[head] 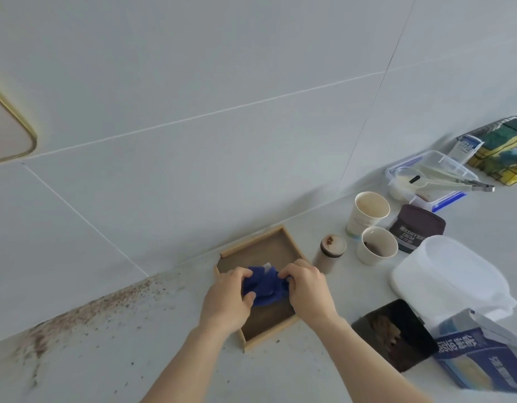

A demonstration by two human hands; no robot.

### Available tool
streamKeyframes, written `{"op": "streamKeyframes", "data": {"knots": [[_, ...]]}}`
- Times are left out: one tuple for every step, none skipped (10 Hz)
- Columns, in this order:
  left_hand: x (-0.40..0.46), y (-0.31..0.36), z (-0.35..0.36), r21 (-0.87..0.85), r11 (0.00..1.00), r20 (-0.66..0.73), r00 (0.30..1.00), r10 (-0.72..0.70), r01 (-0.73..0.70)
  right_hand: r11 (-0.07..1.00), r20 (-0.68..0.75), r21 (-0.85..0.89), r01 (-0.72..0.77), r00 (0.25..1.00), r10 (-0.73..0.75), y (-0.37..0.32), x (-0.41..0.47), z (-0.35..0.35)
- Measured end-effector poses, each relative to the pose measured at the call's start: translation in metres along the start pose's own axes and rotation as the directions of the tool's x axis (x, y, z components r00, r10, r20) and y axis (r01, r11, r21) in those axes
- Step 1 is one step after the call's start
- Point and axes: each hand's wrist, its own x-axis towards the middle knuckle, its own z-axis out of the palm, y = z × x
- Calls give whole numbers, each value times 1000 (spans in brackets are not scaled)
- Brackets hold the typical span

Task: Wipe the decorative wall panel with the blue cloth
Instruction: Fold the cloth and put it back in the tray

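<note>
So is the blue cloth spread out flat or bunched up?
Bunched up: the blue cloth is crumpled between both hands above the wooden tray.

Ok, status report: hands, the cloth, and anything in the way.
Left hand and right hand both gripping blue cloth, bunched, over wooden tray. Wall panel not yet touched. Brown specks along wall base, cups right.

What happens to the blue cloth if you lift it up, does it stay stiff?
Probably not: the bunched blue cloth is crumpled between the left hand and right hand, so it looks floppy. It likely droops and feels light.
</note>
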Motion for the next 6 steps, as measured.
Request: {"op": "streamKeyframes", "data": {"knots": [[0,-8,20,142,990,101,995,9,-24,992,149,-129,-11,988,30,8,-6,15],[-3,-16,33,332,941,172,985,2,-59,969,297,-245,19,953,56,13,-14,21],[-7,-21,36,478,875,225,974,-40,-74,925,404,-375,65,909,100,17,-20,26],[-7,-20,32,512,857,245,966,-78,-61,897,432,-437,65,890,147,15,-22,28],[-11,-20,21,504,860,247,967,-57,-78,903,403,-428,46,904,145,7,-23,22],[-18,-21,5,524,848,193,981,-29,-79,910,386,-415,29,911,147,-5,-25,14]]}}
